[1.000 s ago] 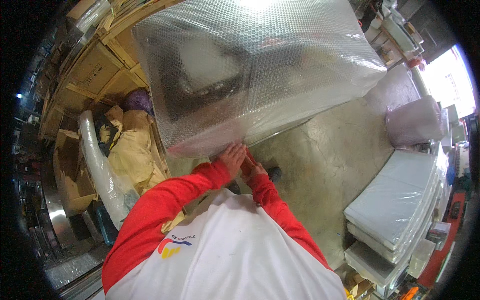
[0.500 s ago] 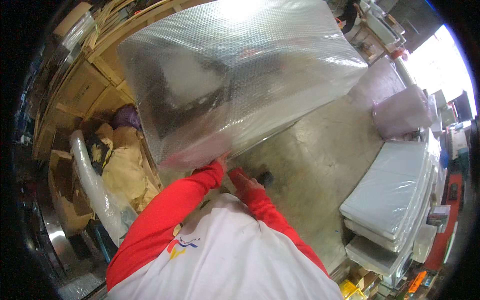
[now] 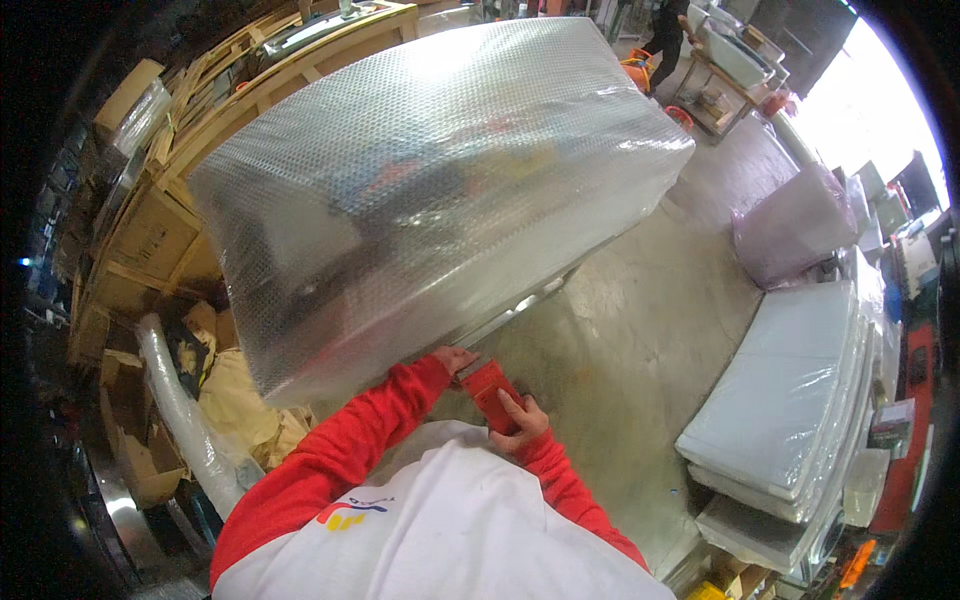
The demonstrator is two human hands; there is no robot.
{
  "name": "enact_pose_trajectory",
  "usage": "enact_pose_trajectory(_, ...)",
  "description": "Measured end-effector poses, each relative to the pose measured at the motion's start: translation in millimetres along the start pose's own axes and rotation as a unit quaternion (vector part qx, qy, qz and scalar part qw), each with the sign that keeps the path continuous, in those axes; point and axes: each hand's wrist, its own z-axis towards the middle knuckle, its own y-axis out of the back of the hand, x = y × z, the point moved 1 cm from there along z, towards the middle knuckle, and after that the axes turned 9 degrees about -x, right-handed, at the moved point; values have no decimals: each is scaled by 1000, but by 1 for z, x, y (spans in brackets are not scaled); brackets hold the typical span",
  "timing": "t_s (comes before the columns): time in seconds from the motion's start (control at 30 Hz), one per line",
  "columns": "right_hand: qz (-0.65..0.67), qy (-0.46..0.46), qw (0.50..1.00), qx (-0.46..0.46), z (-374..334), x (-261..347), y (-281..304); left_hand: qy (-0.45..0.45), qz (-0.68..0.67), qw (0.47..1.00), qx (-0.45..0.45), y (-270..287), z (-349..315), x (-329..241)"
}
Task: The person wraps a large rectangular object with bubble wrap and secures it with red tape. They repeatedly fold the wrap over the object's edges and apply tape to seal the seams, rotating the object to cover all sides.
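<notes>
A large box-shaped item in clear bubble wrap [image 3: 400, 240] stands before me, shiny and see-through in places. At its lower near edge is my left hand [image 3: 455, 360], its fingers drawn together. What they pinch, if anything, is too small to make out. Just right of it, my right hand [image 3: 522, 420] grips a flat red rectangular object [image 3: 490, 393], thumb lying across its face. I cannot tell the kind of this object. Its far end almost meets my left fingertips.
Wooden crates [image 3: 150, 235] line the left side, with crumpled brown paper [image 3: 240, 400] and a roll of clear wrap [image 3: 180, 400] nearby. Plastic-covered white panels [image 3: 775, 385] are stacked at right, below a pinkish roll of wrap [image 3: 797, 225]. Another person [image 3: 665, 45] stands far off.
My right hand has moved right, and the red object now shows more fully. The wrapped item sits lower and further left in view. My left hand stays by its lower edge.
</notes>
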Motion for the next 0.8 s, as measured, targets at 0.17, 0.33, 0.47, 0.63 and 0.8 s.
enact_pose_trajectory(0.17, 17, 48, 998, -46, 26, -42, 29, 18, 140, 981, -131, -27, 38, -48)
enact_pose_trajectory(0.33, -18, 76, 993, -93, 55, -80, 49, -232, 272, 909, -215, -38, 51, -148)
enact_pose_trajectory(0.47, -15, 57, 995, -85, 90, -102, 42, -380, 457, 720, -358, -15, 66, -216)
enact_pose_trajectory(0.63, 8, 26, 997, -67, 146, -114, 14, -447, 544, 550, -449, -8, 74, -245)
enact_pose_trajectory(0.8, 29, 20, 998, -49, 156, -122, -3, -466, 505, 510, -518, -8, 78, -242)
